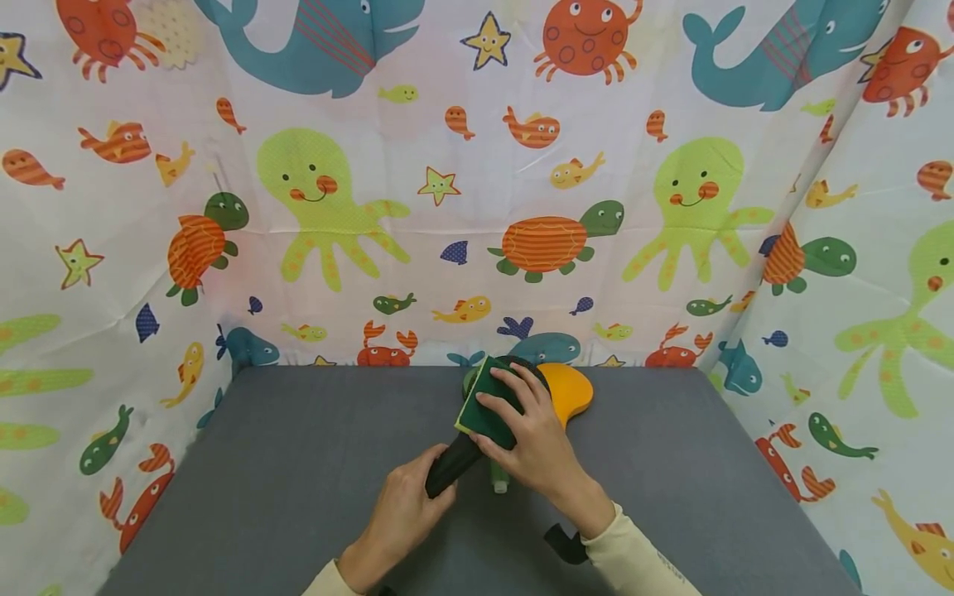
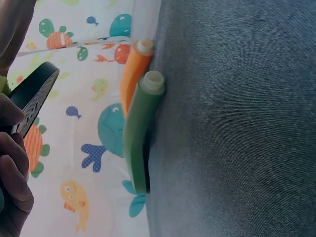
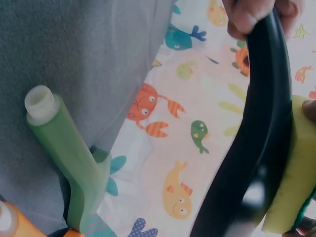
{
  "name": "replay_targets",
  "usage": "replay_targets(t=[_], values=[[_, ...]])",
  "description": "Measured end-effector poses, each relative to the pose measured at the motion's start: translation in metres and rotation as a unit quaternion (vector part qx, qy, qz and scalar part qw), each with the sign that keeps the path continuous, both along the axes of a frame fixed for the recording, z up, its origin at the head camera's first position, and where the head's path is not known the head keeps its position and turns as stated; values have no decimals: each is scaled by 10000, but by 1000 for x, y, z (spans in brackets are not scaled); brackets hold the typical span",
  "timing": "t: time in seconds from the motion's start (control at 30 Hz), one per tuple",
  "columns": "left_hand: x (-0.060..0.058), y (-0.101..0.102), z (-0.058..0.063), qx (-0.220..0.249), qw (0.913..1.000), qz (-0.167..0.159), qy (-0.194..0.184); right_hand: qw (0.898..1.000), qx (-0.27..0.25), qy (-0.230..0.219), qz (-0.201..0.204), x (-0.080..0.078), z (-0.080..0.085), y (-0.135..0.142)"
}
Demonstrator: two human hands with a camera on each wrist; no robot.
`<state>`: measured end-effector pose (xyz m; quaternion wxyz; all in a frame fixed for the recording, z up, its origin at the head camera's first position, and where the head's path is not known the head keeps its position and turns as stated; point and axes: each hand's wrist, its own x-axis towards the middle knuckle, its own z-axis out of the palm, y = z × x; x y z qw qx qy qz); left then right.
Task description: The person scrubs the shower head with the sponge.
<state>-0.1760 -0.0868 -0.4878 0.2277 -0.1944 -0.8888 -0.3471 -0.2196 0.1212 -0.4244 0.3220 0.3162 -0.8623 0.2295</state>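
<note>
My left hand (image 1: 402, 507) grips the handle of a black shower head (image 1: 452, 465), which slants up and away above the table. My right hand (image 1: 540, 447) holds a sponge (image 1: 488, 406) with a dark green scouring side and a yellow side. In the right wrist view the sponge's yellow side (image 3: 291, 173) lies against the back of the black shower head. Its perforated face (image 2: 37, 103) shows in the left wrist view. Sponge and right hand hide much of the round head from above.
Behind the hands, a green shower head (image 2: 140, 123) and a yellow-orange one (image 1: 570, 389) lie on the grey table (image 1: 313, 447), their white threaded ends toward me. A curtain (image 1: 447, 215) printed with sea animals encloses the table's back and sides. A black piece (image 1: 566, 545) sits by the right sleeve.
</note>
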Motion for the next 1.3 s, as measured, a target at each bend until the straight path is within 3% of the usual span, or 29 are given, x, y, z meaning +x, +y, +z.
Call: replay_targets(t=[0.17,0.43,0.73,0.97,1.3], values=[[-2,0,2,218,9996,32,-187,9998,-30,166,62,7,-6,-3],[-3,2,11,1120,9879,-71,-1070,9987,-155,470,133,16,-14,-7],[-2,4,17,1418,9824,84,-1212,9960,-237,833,197,14,-16,2],[-2,4,21,1691,9712,58,-1677,9960,-299,838,58,14,-17,14],[-1,2,22,1850,9666,138,-1767,9944,-601,857,-115,10,-20,29]])
